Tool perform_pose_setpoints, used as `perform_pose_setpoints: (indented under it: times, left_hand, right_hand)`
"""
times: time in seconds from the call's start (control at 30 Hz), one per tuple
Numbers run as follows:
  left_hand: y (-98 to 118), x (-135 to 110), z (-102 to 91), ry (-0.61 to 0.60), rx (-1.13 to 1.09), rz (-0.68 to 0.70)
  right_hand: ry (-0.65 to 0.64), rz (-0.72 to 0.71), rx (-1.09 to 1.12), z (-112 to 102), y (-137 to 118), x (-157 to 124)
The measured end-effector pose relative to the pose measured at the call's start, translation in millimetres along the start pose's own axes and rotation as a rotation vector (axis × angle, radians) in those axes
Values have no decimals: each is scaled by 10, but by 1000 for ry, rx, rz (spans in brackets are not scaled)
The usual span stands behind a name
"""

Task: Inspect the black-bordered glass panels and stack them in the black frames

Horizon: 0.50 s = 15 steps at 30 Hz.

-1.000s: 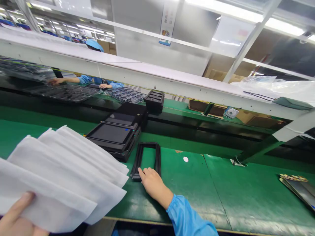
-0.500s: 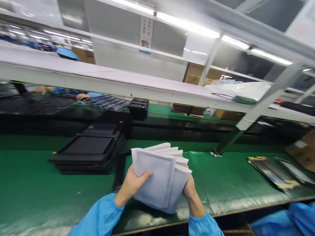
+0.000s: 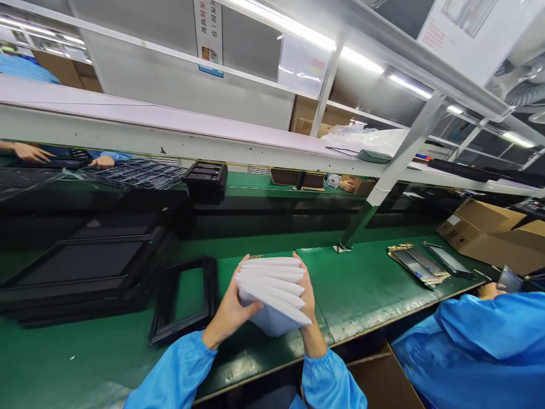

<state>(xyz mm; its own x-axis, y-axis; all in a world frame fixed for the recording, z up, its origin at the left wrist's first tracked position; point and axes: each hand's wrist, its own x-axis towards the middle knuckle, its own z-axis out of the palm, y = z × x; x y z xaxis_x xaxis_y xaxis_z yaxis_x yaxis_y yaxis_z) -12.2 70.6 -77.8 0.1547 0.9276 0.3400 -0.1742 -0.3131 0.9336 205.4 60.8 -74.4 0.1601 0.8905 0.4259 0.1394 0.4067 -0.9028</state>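
Note:
Both my hands grip a fanned stack of white foam sheets point(image 3: 272, 292) above the green bench point(image 3: 361, 289). My left hand point(image 3: 230, 312) clasps its left side with the thumb across the front. My right hand point(image 3: 307, 295) presses the right edge with fingers closed along it. An empty black rectangular frame point(image 3: 181, 301) lies on the bench just left of my hands. A stack of black screen panels point(image 3: 80, 267) sits further left.
A co-worker in blue point(image 3: 481, 335) sits at the right, beside a pile of thin panels point(image 3: 419, 264) and cardboard boxes point(image 3: 489, 233). Across the bench, other people's hands point(image 3: 29, 152) work over black trays point(image 3: 136, 173). A white shelf post point(image 3: 383, 182) stands ahead.
My right hand left the black frame and joined the left on the sheets. The fanned sheets were gathered into a tighter stack, and my view swung right.

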Motion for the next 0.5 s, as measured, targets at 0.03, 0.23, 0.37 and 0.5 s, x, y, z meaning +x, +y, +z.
perform_pose_setpoints:
  times: [0.03, 0.23, 0.37, 0.5]
  left_hand:
    - [-7, 10, 32, 14, 11, 2]
    - [74, 104, 40, 94, -68, 39]
    - [203, 188, 63, 202, -127, 66]
    - [258, 272, 135, 255, -117, 35]
  right_hand:
    - [3, 21, 17, 12, -19, 33]
    - [91, 138, 100, -9, -249, 272]
    - [139, 163, 76, 3, -368, 406]
    - [244, 134, 33, 23, -456, 458]
